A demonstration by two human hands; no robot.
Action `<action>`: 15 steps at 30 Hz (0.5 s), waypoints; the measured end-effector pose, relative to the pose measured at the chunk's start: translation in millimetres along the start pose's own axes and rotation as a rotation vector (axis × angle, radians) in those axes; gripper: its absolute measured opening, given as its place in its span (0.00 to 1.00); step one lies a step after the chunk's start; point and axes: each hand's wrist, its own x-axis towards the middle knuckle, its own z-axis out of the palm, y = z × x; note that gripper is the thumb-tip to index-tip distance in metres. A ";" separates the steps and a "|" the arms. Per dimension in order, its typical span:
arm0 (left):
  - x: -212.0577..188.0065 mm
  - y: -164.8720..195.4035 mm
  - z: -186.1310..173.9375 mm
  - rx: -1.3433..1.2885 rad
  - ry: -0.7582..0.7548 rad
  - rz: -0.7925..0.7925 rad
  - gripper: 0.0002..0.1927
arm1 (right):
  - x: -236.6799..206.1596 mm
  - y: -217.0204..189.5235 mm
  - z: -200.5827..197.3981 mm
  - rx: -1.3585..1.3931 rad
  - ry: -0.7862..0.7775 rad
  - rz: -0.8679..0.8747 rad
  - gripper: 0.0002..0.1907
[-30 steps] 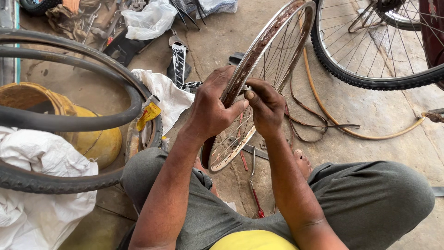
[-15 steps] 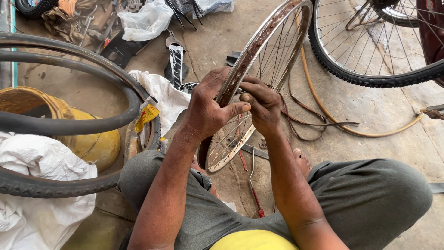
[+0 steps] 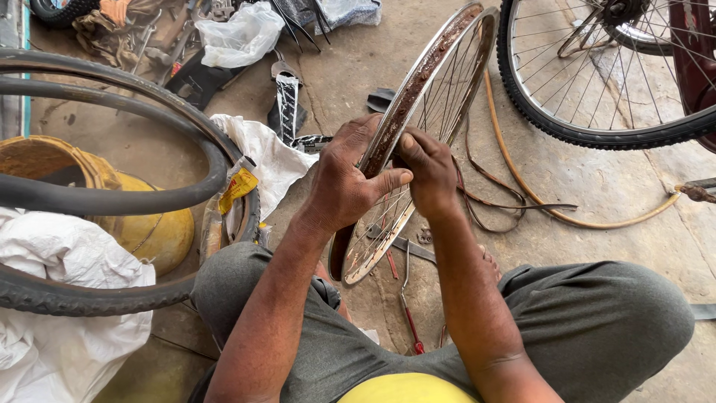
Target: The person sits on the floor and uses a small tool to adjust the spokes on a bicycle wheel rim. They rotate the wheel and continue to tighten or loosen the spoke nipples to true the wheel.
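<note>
- Head view: both hands have slid a little further up the bare wheel rim (image 3: 418,97) than a moment ago, so the work goes on round the rim; it stands tilted on the floor (image 3: 597,194) between the knees.
- Left hand (image 3: 347,183) curls shut round the rusty metal rim; right hand (image 3: 429,168) pinches its edge.
- Thin shiny spokes (image 3: 440,104); a black bumpy rubber tyre (image 3: 112,291) lies left; a round yellow tub (image 3: 142,231).

Two hands (image 3: 350,179), one bare rim (image 3: 425,82), two loose tyres (image 3: 112,201).
</note>
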 end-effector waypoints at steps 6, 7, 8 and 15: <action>0.6 -0.9 0.6 0.017 -0.007 -0.005 0.33 | 5.5 -16.1 4.6 0.197 -0.024 0.157 0.20; 1.8 -0.4 0.3 0.020 -0.010 -0.007 0.33 | 5.2 -13.5 10.6 -0.008 0.060 0.072 0.18; 3.1 0.3 -1.5 0.043 0.000 0.014 0.32 | 4.0 -9.0 19.0 -0.214 0.147 -0.014 0.17; 16.1 5.2 -11.7 -0.046 -0.119 -0.325 0.26 | -10.6 13.5 47.1 -0.324 0.096 -0.617 0.09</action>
